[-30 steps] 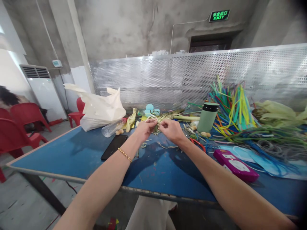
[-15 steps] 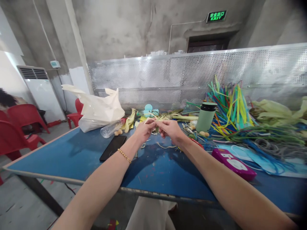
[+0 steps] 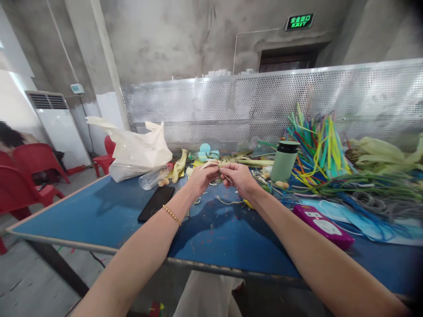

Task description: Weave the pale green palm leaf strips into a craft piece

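Observation:
My left hand [image 3: 201,179] and my right hand [image 3: 240,178] meet above the middle of the blue table [image 3: 211,237]. The left fingers are closed on a pale husk strip [image 3: 210,164], part of which shows above them. Thumb and fingertips of the right hand pinch together beside it, apparently on the other end of the same piece; the fingers cover most of it. Behind both hands lie dried husks [image 3: 243,159]. A thin pale strand [image 3: 228,202] curls on the tabletop below the right hand.
A black phone [image 3: 156,204], a clear plastic bottle [image 3: 152,178] and a white plastic bag [image 3: 139,152] are on the left. On the right stand a green canister [image 3: 284,163], a purple device [image 3: 322,225] and colourful strips [image 3: 325,149]. A perforated metal panel [image 3: 211,105] rises behind.
The right hand has shifted slightly right and its fingers have turned a little. More of the pale strip shows above the left fingers.

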`<state>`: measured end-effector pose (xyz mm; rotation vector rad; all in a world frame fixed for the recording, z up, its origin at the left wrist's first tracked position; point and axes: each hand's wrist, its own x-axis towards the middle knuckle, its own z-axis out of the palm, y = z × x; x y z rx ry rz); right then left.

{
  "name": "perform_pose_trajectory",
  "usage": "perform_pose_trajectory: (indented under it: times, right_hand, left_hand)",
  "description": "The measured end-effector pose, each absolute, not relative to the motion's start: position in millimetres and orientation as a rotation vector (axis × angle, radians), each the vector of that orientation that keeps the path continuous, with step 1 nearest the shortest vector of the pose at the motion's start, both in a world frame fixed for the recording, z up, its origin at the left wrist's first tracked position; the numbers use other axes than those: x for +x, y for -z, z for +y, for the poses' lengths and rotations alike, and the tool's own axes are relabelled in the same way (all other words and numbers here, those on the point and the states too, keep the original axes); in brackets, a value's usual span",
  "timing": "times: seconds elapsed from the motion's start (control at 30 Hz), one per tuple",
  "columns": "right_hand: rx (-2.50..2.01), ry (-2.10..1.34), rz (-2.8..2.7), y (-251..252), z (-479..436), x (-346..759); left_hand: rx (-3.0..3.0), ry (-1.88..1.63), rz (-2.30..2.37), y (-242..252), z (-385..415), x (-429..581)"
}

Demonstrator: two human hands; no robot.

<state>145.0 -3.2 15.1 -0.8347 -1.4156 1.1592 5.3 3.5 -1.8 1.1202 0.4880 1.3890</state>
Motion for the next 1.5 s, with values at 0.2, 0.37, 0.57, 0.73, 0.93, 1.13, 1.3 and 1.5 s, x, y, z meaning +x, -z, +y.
perform_pose_trajectory:
  times: [0.2, 0.37, 0.57, 0.73, 0.93, 1.13, 1.3, 1.5]
  right_hand:
    - [-0.850, -1.100, -1.554, -14, -4, 145]
    - [-0.843, -1.075, -1.567, -17, -9, 144]
    - [-0.822, -1.069, -1.570, -21, -12, 143]
    - [-0.825, -1.074, -1.562, -21, -14, 139]
    - [-0.877, -1.022, -1.561, -22, -18, 134]
    - [-0.898, -1.006, -1.569, -20, -17, 133]
    - [-0.893, -0.999, -1.556, -20, -18, 133]
    - [-0.926, -0.923, -1.516, -21, -17, 134]
  left_hand:
    - [1.248, -1.431, 0.522, -1, 1, 1]
    - [1.303, -1.470, 0.569, -1, 4, -2]
    - [1.238, -1.571, 0.568, 0, 7, 0]
    - [1.163, -1.596, 0.555, 3, 10, 3]
    - [1.126, -1.655, 0.568, 4, 9, 6]
    - [1.101, -1.644, 0.571, 4, 9, 7]
    - [1.113, -1.619, 0.567, 3, 10, 4]
    - [1.136, -1.494, 0.468, 0, 10, 1]
